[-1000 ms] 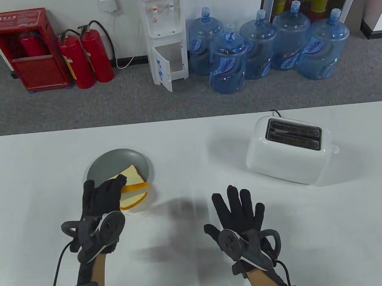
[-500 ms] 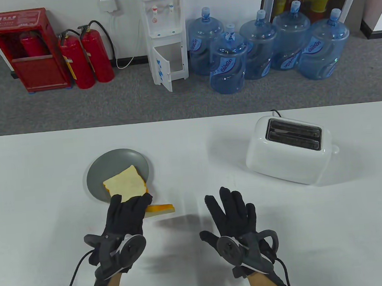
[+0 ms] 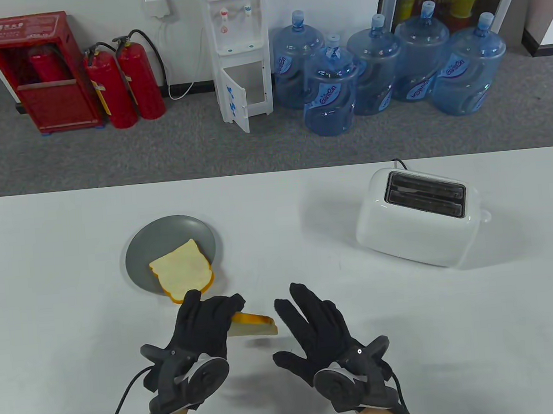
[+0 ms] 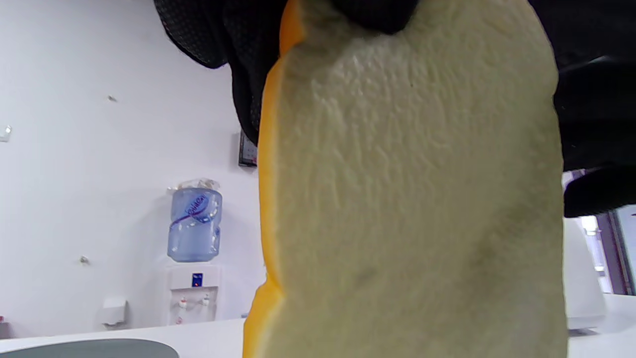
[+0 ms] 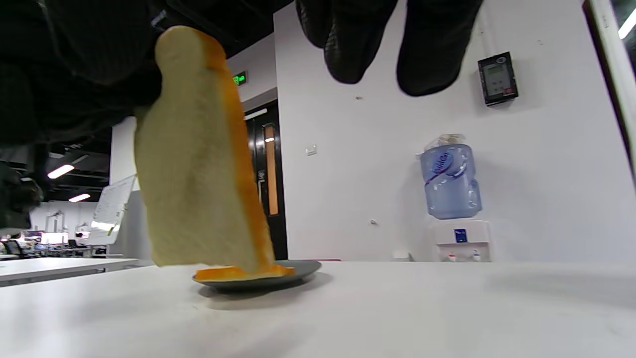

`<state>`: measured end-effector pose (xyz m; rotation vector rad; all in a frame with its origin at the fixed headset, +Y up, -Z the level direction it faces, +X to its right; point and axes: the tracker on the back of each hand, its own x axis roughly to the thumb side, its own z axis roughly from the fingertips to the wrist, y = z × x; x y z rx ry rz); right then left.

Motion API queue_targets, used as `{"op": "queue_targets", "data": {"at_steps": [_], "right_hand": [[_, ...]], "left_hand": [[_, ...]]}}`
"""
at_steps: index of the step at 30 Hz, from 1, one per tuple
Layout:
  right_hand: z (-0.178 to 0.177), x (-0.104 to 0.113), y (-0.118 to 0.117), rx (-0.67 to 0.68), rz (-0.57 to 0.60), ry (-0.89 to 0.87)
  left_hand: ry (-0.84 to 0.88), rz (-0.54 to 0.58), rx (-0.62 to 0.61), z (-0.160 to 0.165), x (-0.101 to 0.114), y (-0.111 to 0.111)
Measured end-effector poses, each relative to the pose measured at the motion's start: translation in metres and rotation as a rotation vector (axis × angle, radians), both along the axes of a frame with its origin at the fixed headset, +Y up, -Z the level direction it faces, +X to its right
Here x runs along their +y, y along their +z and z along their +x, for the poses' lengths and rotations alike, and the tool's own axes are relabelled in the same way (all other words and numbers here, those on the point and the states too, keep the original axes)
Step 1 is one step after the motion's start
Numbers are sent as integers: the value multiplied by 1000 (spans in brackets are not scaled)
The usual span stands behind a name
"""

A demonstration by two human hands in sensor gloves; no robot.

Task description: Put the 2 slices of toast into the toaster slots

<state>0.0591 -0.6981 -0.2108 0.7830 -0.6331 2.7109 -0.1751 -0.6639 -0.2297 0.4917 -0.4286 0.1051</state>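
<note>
My left hand point(image 3: 209, 319) grips one slice of toast point(image 3: 253, 324) above the table, between the plate and my right hand. This held slice of toast point(image 4: 412, 199) fills the left wrist view, and in the right wrist view the held toast point(image 5: 198, 174) hangs upright at the left. A second slice of toast point(image 3: 181, 272) lies flat on the grey plate point(image 3: 153, 237); it also shows as an orange crust point(image 5: 238, 272) on the plate point(image 5: 303, 271) there. My right hand point(image 3: 310, 320) hovers open just right of the held slice. The white toaster point(image 3: 420, 216) stands at the far right with both slots empty.
The white table point(image 3: 46, 285) stretches out to the left of the plate and in front of the toaster. A black cable point(image 3: 398, 162) runs off behind the toaster. Beyond the table's far edge stand water bottles point(image 3: 329, 91), a dispenser and fire extinguishers.
My left hand has lifted one slice off the plate and carried it right and nearer to me. The right hand has drifted left towards it. The other slice stays on the plate.
</note>
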Motion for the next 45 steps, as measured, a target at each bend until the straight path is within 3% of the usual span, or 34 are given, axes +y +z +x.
{"op": "queue_targets", "data": {"at_steps": [16,23,32,45], "right_hand": [[-11,9,15,123,81,-84],[-11,10,15,108,121,-92],[-8,10,14,77,129,-143],[-8,12,14,45,145,-150]], "left_hand": [[11,-54,-151,24,-6,10],[94,-93,-201,18,-11,8],[164,-53,-215,13,-9,10],[163,-51,-218,13,-8,10]]}}
